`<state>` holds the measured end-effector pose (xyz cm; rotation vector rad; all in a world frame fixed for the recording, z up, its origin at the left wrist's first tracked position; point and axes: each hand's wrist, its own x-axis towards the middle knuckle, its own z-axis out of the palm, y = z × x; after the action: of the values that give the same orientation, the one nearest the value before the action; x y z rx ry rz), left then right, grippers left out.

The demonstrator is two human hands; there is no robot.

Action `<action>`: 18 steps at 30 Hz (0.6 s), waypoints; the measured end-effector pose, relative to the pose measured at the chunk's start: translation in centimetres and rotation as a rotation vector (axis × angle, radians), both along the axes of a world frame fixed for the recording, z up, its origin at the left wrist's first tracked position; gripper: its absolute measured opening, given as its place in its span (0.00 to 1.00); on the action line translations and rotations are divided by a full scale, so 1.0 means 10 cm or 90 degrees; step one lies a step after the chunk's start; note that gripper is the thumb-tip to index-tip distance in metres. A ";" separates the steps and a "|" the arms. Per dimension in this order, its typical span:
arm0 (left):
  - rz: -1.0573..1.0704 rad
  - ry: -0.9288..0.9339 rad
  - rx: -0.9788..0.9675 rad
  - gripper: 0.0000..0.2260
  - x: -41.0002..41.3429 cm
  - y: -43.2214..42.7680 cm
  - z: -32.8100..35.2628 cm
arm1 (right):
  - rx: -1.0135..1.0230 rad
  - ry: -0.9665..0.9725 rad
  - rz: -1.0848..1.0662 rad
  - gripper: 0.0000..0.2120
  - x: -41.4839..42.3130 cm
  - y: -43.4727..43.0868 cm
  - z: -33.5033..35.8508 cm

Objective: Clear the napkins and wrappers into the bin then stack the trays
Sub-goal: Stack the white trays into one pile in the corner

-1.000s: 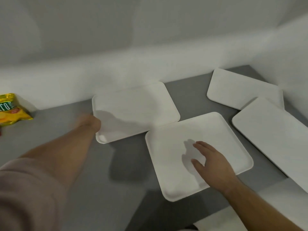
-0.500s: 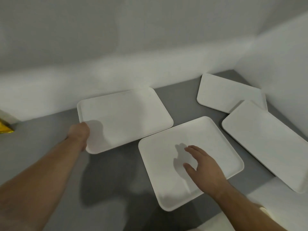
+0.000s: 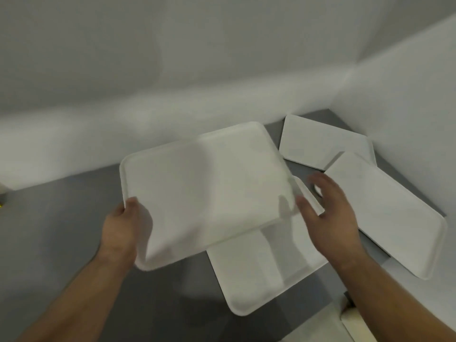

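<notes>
My left hand (image 3: 123,225) grips the near left edge of a white tray (image 3: 204,191), held lifted and tilted above the grey table. That tray overlaps a second white tray (image 3: 266,272) lying flat below it. My right hand (image 3: 330,213) hovers open, fingers spread, just off the lifted tray's right edge and above the lower tray. Two more white trays lie at the right: one in the far corner (image 3: 323,141), the other (image 3: 394,213) along the right wall, overlapping its corner.
White walls close the table (image 3: 61,230) at the back and on the right. A white sheet-like surface (image 3: 320,327) shows at the bottom right edge. A sliver of yellow packet (image 3: 2,204) peeks in at the far left.
My left hand has lifted the left tray off the table and carried it right, over the middle tray. My right hand rose from the middle tray toward the lifted tray's right edge.
</notes>
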<state>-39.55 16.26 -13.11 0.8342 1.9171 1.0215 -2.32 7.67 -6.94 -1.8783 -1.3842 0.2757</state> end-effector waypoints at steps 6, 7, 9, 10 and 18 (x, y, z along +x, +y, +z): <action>-0.064 -0.041 0.067 0.16 0.63 -0.39 0.12 | -0.243 0.026 -0.094 0.26 0.44 0.01 0.10; -0.084 -0.040 0.066 0.16 0.70 -0.45 0.11 | -0.289 0.014 -0.109 0.27 0.52 -0.04 0.06; -0.119 -0.036 0.056 0.14 0.84 -0.58 0.07 | -0.315 -0.008 -0.127 0.27 0.66 -0.16 -0.03; -0.128 -0.033 0.054 0.13 0.91 -0.66 0.04 | -0.314 -0.016 -0.134 0.26 0.71 -0.21 -0.08; -0.290 0.129 -0.054 0.09 1.15 -1.06 -0.35 | -0.388 -0.017 -0.099 0.11 1.09 -0.27 -0.58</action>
<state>-28.05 5.68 -16.63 1.2901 1.7976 0.5937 8.61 4.99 -12.74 -2.4756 -1.2461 0.6513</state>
